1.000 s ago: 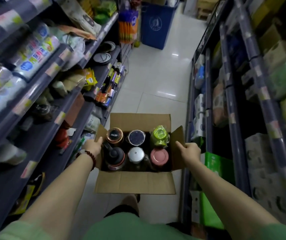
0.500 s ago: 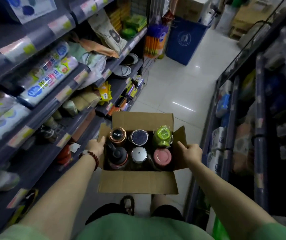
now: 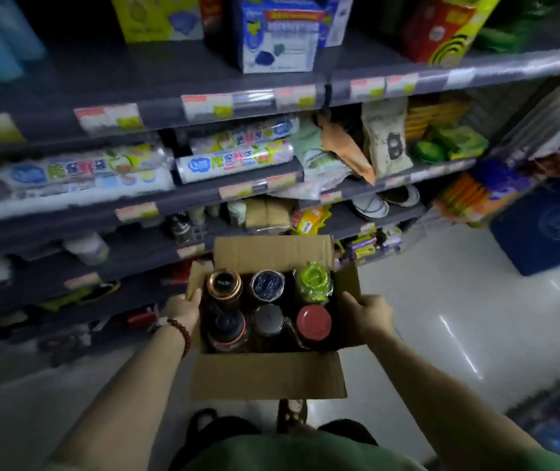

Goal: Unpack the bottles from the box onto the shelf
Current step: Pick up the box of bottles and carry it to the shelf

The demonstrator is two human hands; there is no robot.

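Six bottles (image 3: 265, 311) remain in the box (image 3: 268, 379); left hand (image 3: 183, 309) and right hand (image 3: 368, 316) grip its sides, now turned toward the shelf (image 3: 129, 253).

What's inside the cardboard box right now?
Six bottles stand upright in the box, two rows of three; only their tops show: copper-rimmed cap, lime-green lid, red lid. Box walls hide their bodies and the bottom.

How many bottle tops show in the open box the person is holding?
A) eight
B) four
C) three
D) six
D: the box holds two rows of three tops, from the copper-rimmed lid at back left to the red lid at front right.
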